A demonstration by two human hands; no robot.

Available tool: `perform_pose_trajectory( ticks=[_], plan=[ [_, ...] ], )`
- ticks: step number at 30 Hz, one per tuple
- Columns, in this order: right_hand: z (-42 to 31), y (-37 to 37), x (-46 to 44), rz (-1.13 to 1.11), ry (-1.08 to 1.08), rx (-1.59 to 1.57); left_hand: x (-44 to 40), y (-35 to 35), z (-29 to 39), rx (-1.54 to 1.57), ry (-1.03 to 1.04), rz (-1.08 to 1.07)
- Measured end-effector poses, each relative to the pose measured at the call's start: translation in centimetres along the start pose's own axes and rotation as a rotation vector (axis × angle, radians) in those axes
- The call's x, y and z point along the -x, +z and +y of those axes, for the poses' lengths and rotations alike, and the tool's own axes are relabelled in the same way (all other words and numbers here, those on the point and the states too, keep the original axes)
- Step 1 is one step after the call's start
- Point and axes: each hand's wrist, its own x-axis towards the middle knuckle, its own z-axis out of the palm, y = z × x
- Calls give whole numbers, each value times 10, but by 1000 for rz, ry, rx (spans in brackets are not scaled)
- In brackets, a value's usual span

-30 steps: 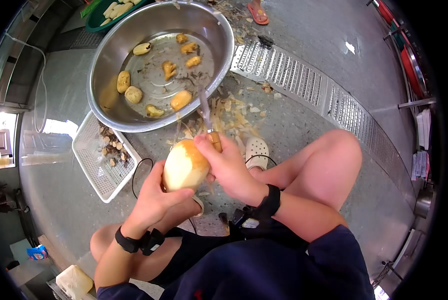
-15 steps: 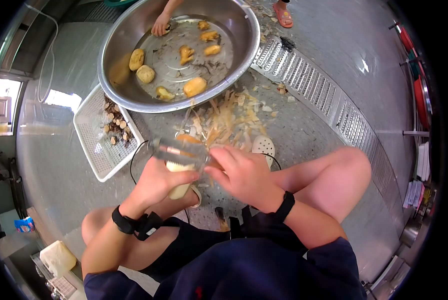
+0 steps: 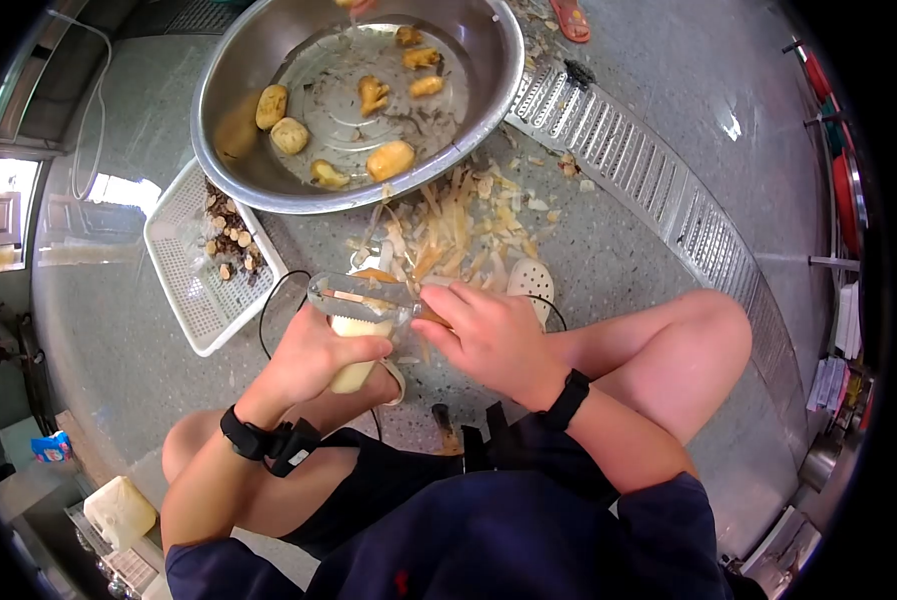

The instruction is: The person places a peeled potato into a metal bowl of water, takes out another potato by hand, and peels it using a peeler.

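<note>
My left hand [image 3: 314, 355] is closed around a peeled potato [image 3: 353, 377], pale cream and oblong, its lower end pointing down towards my foot. In my right hand [image 3: 494, 335] is a wide metal peeler [image 3: 364, 290] with a toothed edge, gripped by its handle. The peeler's head lies across the upper end of the potato, close above my left thumb. Long peelings [image 3: 449, 235] are heaped on the floor just beyond the peeler.
A large steel basin [image 3: 207, 150] ahead holds potatoes [image 3: 391, 160] and knobbly ginger [image 3: 373, 94]. Another person's fingers [image 3: 357, 5] show at its far side. Left stands a white basket [image 3: 177, 262] with dark scraps. A metal drain grate [image 3: 659, 180] curves along the right.
The other person's hand has risen from inside the basin to the frame's top edge, leaving mostly blurred fingers visible. My peeler, smeared by motion before, now appears sharper over the potato.
</note>
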Motion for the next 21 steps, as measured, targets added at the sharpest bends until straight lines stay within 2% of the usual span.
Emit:
perform_pose_trajectory(
  ticks=[3,9,11,15,18,21],
  plan=[
    [-4,6,1,-9,94,-44,-4,-2,-9,-33,-4,46],
    [0,14,-1,-94,140,-97,-9,-4,-20,-81,-109,89],
    [9,31,4,-96,280,-86,-9,-3,-20,-156,-178,120],
    [45,11,-14,-85,566,-98,13,28,-8,-427,-84,29],
    [38,14,-14,-101,539,-204,7,8,1,-69,-64,42],
    [21,14,-2,-22,461,-416,3,-10,-8,9,76,75]
  ],
)
